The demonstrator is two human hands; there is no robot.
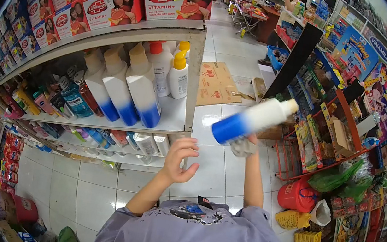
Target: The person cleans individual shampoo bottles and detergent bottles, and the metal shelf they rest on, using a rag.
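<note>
My left hand (182, 160) is raised in front of the shelf edge, its fingers curled but apart, with nothing in it. On the right, my right hand (252, 139) is mostly hidden behind a grey cloth (243, 148) and a white and blue bottle (253, 120). The bottle is tilted, its cap end up to the right, and slightly blurred. The cloth lies against its lower side. Three similar white and blue bottles (145, 88) stand on the shelf (175, 114), beside a white bottle with a yellow pump (178, 76) and one with a red pump.
Lifebuoy boxes (174, 0) line the shelf above. Flattened cardboard (217, 84) lies on the tiled floor. To the right are a red bucket (297, 194), wire racks and packed goods. A person (295, 0) is in the background at the top.
</note>
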